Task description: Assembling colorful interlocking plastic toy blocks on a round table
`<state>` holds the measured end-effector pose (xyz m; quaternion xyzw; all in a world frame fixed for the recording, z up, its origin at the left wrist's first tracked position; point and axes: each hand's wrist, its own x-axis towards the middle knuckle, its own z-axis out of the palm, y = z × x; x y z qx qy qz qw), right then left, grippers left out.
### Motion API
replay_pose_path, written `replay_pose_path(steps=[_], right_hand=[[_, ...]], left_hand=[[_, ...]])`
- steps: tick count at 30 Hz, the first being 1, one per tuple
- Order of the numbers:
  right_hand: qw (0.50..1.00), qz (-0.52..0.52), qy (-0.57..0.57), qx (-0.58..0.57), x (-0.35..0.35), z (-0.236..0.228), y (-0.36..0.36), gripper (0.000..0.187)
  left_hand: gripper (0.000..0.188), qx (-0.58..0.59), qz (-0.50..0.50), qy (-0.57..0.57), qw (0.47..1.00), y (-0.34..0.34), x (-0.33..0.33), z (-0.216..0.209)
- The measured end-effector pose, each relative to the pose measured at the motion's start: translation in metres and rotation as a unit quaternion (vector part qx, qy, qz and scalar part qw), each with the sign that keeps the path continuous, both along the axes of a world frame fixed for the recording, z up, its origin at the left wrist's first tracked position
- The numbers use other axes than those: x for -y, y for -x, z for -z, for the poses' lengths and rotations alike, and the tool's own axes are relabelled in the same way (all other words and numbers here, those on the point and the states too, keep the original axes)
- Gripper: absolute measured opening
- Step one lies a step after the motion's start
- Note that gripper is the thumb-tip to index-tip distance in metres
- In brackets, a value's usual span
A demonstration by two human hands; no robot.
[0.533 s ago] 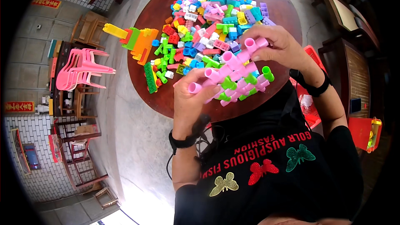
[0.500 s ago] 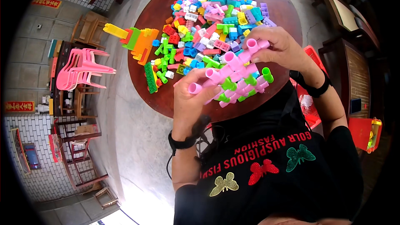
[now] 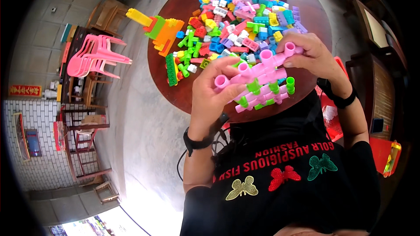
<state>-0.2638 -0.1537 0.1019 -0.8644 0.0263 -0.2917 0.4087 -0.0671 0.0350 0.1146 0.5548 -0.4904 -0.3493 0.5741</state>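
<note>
A lattice of pink and green tube-shaped building blocks (image 3: 262, 80) is between my hands at the near edge of the round table (image 3: 175, 100). My left hand (image 3: 215, 85) pinches the left end of its upper pink row, thumb on the near side. The right end of that row is gripped by my right hand (image 3: 307, 53), with thumb and fingers closed on it. Open round tube ends stick up along the row. Green connectors join it to the lower pink rows, and one green tube (image 3: 290, 85) stands at the lower right corner.
A heap of loose coloured blocks (image 3: 236, 22) covers the table's middle. Left of it lie an orange, yellow and green block build (image 3: 164, 32) and a green block piece (image 3: 171, 70). Pink stacked chairs (image 3: 96, 57) stand left; a red basket (image 3: 330, 118) is at my right.
The table and surroundings have shifted rightward in the view. Both hands keep hold of the block lattice, whose upper row now shows slightly more level.
</note>
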Motion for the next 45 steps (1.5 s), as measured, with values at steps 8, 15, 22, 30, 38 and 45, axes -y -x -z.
replay_pose_path(steps=[8, 15, 22, 30, 38, 45], right_hand=[[0.998, 0.018, -0.061, -0.007, 0.001, 0.007, -0.005, 0.024], [0.990, 0.029, -0.127, -0.058, 0.000, 0.010, -0.007, 0.020], [0.977, 0.009, -0.209, -0.041, 0.010, 0.041, -0.016, 0.017], [0.938, 0.050, -0.327, -0.105, 0.017, 0.063, -0.022, 0.037], [0.927, 0.070, -0.345, -0.127, 0.020, 0.079, -0.026, 0.036], [0.929, 0.044, -0.335, -0.152, 0.018, 0.075, -0.026, 0.036]], left_hand=[[0.034, -0.137, -0.004, 0.008, 0.991, -0.016, -0.003, 0.024], [0.036, -0.187, -0.003, 0.003, 0.982, -0.016, 0.000, 0.028], [0.033, -0.225, 0.017, -0.054, 0.973, -0.025, 0.012, 0.037], [0.031, -0.269, 0.003, -0.085, 0.959, -0.039, 0.039, 0.071], [0.022, -0.321, -0.013, -0.109, 0.941, -0.025, 0.050, 0.089], [0.020, -0.233, -0.020, -0.112, 0.966, -0.022, 0.041, 0.093]])
